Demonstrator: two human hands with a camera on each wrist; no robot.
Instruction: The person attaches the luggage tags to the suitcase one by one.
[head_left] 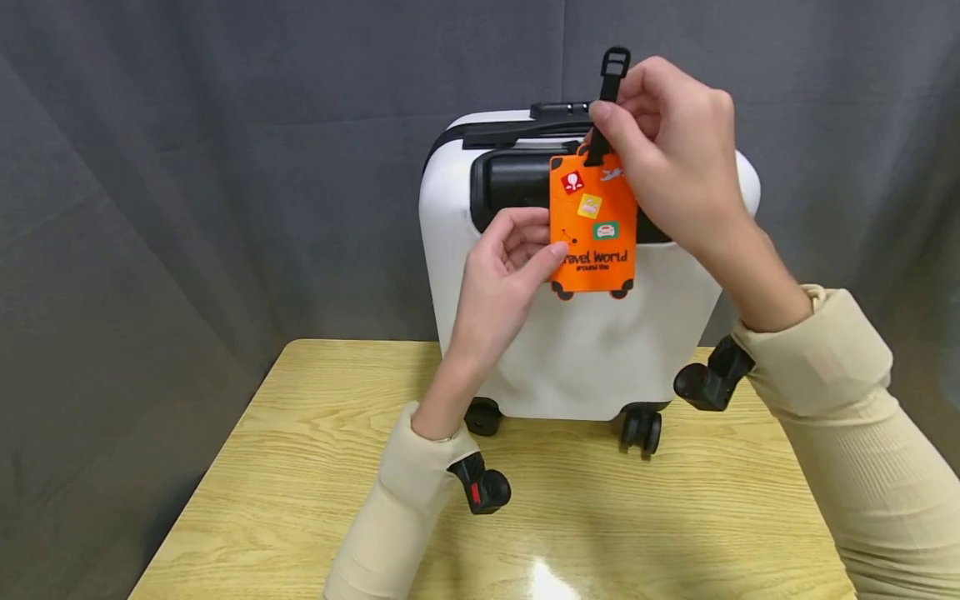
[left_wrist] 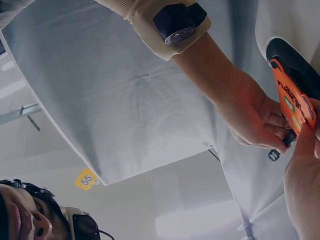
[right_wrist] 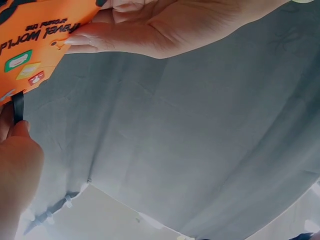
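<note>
Fingers (head_left: 611,117) of the right hand (head_left: 675,158) pinch the black strap (head_left: 609,83); left hand (head_left: 498,267) pinches the light, floppy orange tag (head_left: 594,225) at nine o'clock, against the suitcase (head_left: 577,350).

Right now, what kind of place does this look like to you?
Probably a staged recording booth, not a home or shop. A grey cloth backdrop hangs behind a small wooden table, and the wrist views show pale ceiling beyond the cloth. On the table stands only a white suitcase.
</note>
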